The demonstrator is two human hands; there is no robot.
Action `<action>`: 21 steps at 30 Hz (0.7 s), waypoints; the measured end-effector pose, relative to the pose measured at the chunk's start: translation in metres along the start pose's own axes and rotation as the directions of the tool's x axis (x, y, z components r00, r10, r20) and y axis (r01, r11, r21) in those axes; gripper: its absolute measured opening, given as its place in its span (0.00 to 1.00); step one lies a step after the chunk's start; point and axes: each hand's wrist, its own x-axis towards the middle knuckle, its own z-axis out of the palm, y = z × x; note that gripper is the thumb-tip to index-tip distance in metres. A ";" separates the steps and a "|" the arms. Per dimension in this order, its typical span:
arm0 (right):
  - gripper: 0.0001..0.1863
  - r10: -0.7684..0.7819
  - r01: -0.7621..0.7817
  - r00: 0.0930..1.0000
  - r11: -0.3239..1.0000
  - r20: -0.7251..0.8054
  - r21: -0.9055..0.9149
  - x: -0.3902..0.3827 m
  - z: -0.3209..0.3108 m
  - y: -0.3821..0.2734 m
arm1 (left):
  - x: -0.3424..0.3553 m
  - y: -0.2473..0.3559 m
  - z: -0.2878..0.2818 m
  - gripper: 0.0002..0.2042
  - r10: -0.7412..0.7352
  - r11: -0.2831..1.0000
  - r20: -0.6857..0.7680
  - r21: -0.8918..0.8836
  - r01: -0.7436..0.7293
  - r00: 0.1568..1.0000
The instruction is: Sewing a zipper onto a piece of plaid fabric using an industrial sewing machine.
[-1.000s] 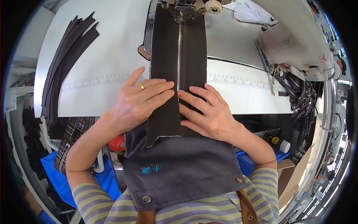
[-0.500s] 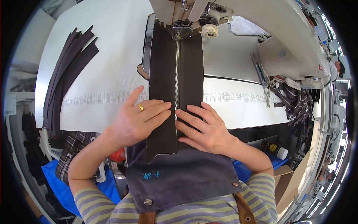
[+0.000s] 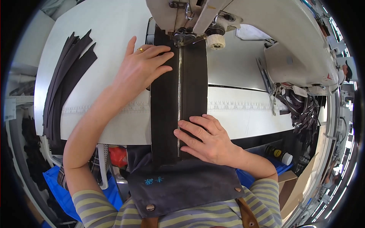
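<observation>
Left hand [image 3: 144,64] has moved farther up the cloth [image 3: 163,102], left of the zip [image 3: 179,83]; right hand [image 3: 209,140] touches zip's lower part; both grips apart.

A sewing workshop, by its sewing machine [image 3: 273,19], ruler-marked white table [image 3: 235,125], dark zippered cloth [image 3: 163,102] and loose fabric strips [image 3: 67,83].

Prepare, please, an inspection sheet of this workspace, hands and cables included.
Surface: white table with ruler marks.
Job's things: dark fabric with metal zipper, its far end under the sewing machine.
Clutter: dark strips at left; metal hand tool and tangled strips at right.
Left hand: open, fingers over the fabric's left part, near the machine.
Right hand: open, fingers on fabric and zipper, nearer the wearer.
Cables: nothing clearly seen.
Surroundings: blue bin below; cardboard box at right.
</observation>
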 end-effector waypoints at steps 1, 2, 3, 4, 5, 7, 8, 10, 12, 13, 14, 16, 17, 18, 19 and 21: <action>0.27 -0.002 0.002 1.000 1.000 0.009 -0.001 0.000 0.000 0.000 | 0.001 -0.002 0.004 0.16 0.015 1.000 0.011 0.019 -0.015 1.000; 0.26 -0.005 0.005 1.000 1.000 0.017 -0.002 0.000 0.000 0.000 | 0.001 -0.003 0.006 0.17 0.041 0.998 -0.004 0.039 -0.041 0.999; 0.26 -0.010 0.010 1.000 1.000 0.018 -0.003 0.001 0.000 0.000 | 0.001 -0.003 0.005 0.18 0.022 0.999 0.024 0.026 -0.023 0.999; 0.26 -0.014 0.014 1.000 1.000 0.020 -0.003 0.001 0.000 0.000 | 0.000 -0.002 0.004 0.19 0.013 1.000 0.026 0.013 -0.013 1.000; 0.26 -0.009 0.009 1.000 1.000 0.026 0.001 0.002 -0.001 0.001 | 0.000 -0.001 0.003 0.19 0.019 1.000 0.004 -0.001 -0.019 1.000; 0.26 -0.025 0.025 0.999 1.000 0.020 -0.002 0.003 -0.001 0.001 | 0.001 0.000 0.000 0.20 0.007 1.000 0.027 -0.009 -0.007 1.000; 0.26 -0.029 0.029 1.000 1.000 0.012 0.000 0.004 -0.001 0.002 | 0.003 -0.001 0.000 0.20 0.022 1.000 0.027 -0.008 -0.022 0.999; 0.26 -0.027 0.027 1.000 0.999 0.011 -0.018 0.005 -0.002 0.003 | 0.005 -0.001 0.000 0.19 0.022 1.000 0.010 -0.006 -0.022 1.000; 0.26 -0.017 0.017 1.000 1.000 0.008 -0.025 0.006 -0.003 0.004 | 0.005 0.000 0.002 0.18 0.040 0.999 -0.002 0.027 -0.040 0.999; 0.26 -0.009 0.009 1.000 1.000 0.010 -0.025 0.006 -0.003 0.005 | 0.004 0.002 0.003 0.18 0.052 0.997 -0.006 0.057 -0.051 0.999; 0.26 0.022 -0.022 0.999 1.000 0.032 -0.017 0.006 -0.003 0.005 | 0.002 0.004 0.004 0.17 0.042 0.995 -0.008 0.090 -0.041 0.999; 0.27 -0.005 0.005 1.000 1.000 0.004 -0.015 0.007 -0.002 0.006 | -0.001 0.007 0.005 0.16 0.039 0.998 -0.030 0.054 -0.037 0.999; 0.27 0.007 -0.007 1.000 1.000 0.007 -0.006 0.008 -0.002 0.006 | -0.002 0.009 0.005 0.16 0.037 0.999 -0.039 0.042 -0.035 0.999; 0.27 -0.004 0.004 1.000 1.000 0.000 -0.014 0.009 -0.002 0.008 | -0.002 0.009 0.005 0.16 0.022 0.999 -0.040 0.029 -0.021 0.999; 0.27 -0.004 0.004 1.000 1.000 0.000 -0.020 0.010 -0.003 0.009 | -0.001 0.008 0.005 0.16 0.019 1.000 -0.044 0.021 -0.018 0.999; 0.26 -0.016 0.016 1.000 0.999 -0.001 -0.041 0.012 -0.004 0.012 | 0.002 0.007 0.005 0.16 0.026 0.999 -0.050 0.025 -0.025 0.998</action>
